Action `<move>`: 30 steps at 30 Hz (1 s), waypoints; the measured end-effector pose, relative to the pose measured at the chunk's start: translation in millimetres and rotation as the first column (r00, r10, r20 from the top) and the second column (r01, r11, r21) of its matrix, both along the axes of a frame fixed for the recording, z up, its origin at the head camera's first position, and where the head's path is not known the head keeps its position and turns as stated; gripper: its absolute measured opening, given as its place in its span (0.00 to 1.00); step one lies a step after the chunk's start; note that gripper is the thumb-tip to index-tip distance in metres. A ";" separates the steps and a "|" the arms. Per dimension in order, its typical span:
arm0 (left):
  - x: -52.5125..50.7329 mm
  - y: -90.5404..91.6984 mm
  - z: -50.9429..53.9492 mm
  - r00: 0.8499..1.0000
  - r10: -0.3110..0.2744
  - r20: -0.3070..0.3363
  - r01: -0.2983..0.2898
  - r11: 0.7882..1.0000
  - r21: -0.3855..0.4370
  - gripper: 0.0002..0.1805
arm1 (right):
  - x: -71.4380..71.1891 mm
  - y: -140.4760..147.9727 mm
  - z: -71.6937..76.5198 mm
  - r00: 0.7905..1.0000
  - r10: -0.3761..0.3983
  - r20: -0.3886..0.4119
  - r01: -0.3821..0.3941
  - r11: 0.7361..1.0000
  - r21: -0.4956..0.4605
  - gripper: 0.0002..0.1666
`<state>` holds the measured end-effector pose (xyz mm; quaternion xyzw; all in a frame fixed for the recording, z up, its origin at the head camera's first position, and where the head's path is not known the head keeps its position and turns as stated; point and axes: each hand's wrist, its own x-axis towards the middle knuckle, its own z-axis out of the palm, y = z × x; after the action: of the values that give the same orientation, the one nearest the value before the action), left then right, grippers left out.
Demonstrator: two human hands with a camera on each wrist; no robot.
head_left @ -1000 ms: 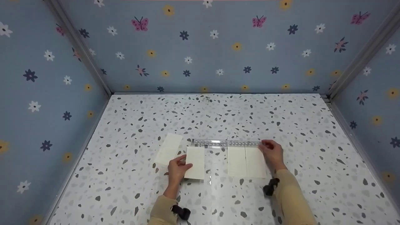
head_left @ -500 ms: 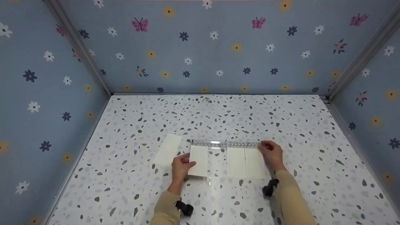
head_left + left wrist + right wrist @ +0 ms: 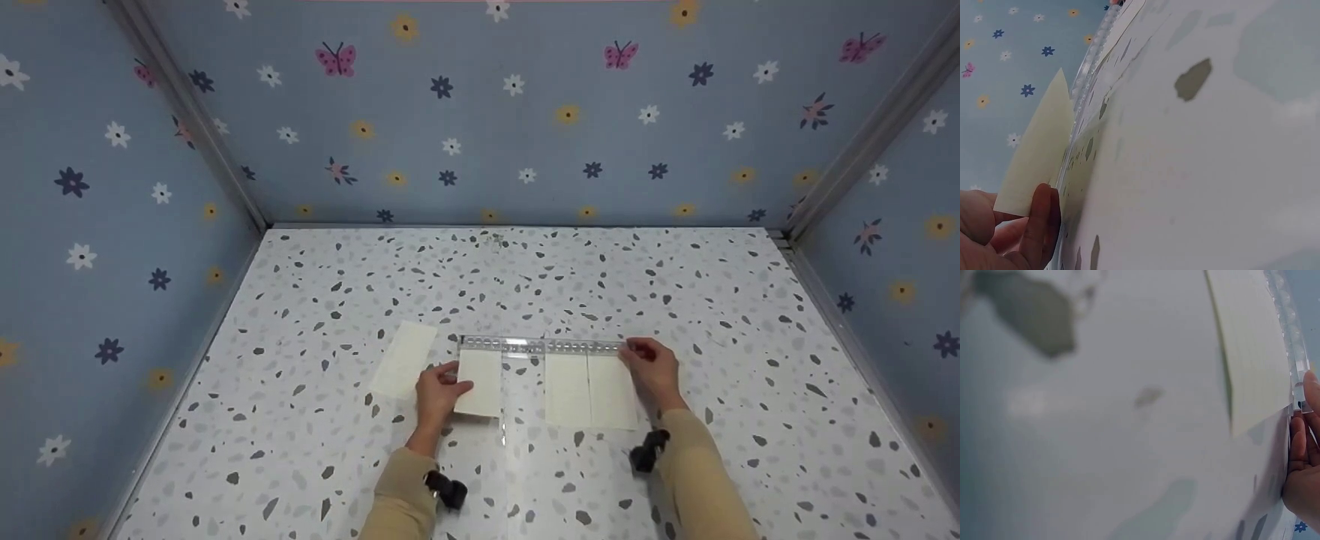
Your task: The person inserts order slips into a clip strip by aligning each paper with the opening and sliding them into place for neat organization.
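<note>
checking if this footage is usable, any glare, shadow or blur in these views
Head: bright glint on the clear strip; left wrist: faint pale sheen on the tabletop; right wrist: soft shadow beside the right hand, dark fleck at upper left blurred.

The left hand [image 3: 437, 394] pinches between thumb and fingers, its thumb nearer the body than the index finger; the left forearm [image 3: 401, 491] slants back and outward behind them. The right hand [image 3: 654, 367] grips with thumb and curled fingers, the right forearm [image 3: 705, 472] angling outward behind these.
</note>
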<state>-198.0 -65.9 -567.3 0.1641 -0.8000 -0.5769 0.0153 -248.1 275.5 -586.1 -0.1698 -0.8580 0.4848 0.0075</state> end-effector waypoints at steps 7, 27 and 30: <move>-4.3 2.6 0.9 1.000 0.005 0.001 -0.005 1.000 -0.016 0.23 | 2.3 -0.3 1.2 0.999 0.008 -0.040 -0.008 1.000 -0.006 0.19; -7.3 10.6 3.9 0.999 -0.006 0.034 0.006 1.000 0.005 0.23 | -2.5 0.3 0.0 1.000 -0.015 0.022 0.015 1.000 -0.009 0.20; -7.5 12.4 4.0 0.998 -0.009 0.059 0.010 1.000 -0.012 0.23 | -0.7 1.0 0.2 1.000 -0.001 -0.003 0.001 1.000 -0.012 0.20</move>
<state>-205.5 -53.5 -563.3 0.1772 -0.8044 -0.5669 -0.0104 -248.9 276.5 -585.9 -0.1695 -0.8549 0.4903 0.0080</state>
